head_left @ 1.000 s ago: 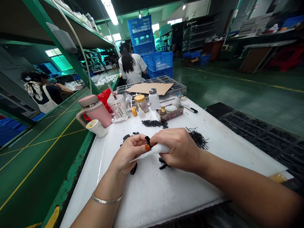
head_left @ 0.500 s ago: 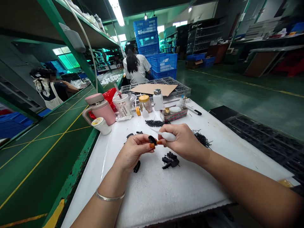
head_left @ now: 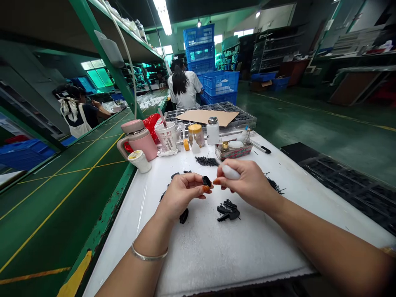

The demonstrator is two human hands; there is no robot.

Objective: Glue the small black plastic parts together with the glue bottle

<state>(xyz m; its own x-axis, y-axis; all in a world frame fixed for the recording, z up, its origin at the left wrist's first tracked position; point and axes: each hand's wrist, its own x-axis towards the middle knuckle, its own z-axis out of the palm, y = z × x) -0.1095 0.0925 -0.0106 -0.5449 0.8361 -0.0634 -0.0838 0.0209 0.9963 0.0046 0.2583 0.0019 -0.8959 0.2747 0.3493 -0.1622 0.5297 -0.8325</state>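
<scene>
Between thumb and fingers, my left hand [head_left: 185, 192] pinches a small black part [head_left: 206, 180] above the white work surface [head_left: 247, 251]. Just right of it, my right hand [head_left: 247, 181] is closed around a white squeeze bottle [head_left: 230, 172] whose thin tip points up and left. A small gap separates the two hands. Below them lies a cluster of black parts [head_left: 228, 210], and another black part [head_left: 184, 216] is by my left wrist. Thin black pieces [head_left: 274, 185] lie beyond my right hand, and a pile of tiny black pieces [head_left: 206, 161] is further back.
A pink mug [head_left: 140, 140], a plastic cup [head_left: 167, 136], a yellow-lidded jar [head_left: 196, 134], a white bottle [head_left: 213, 131] and a small box [head_left: 234, 150] line the back. A green conveyor [head_left: 77, 181] runs along the left. Two people are further off, near blue crates [head_left: 221, 84].
The view has shifted, so the scene sits further right. My right hand has drawn slightly away from the black part in my left hand, with the squeeze bottle still in its grasp.
</scene>
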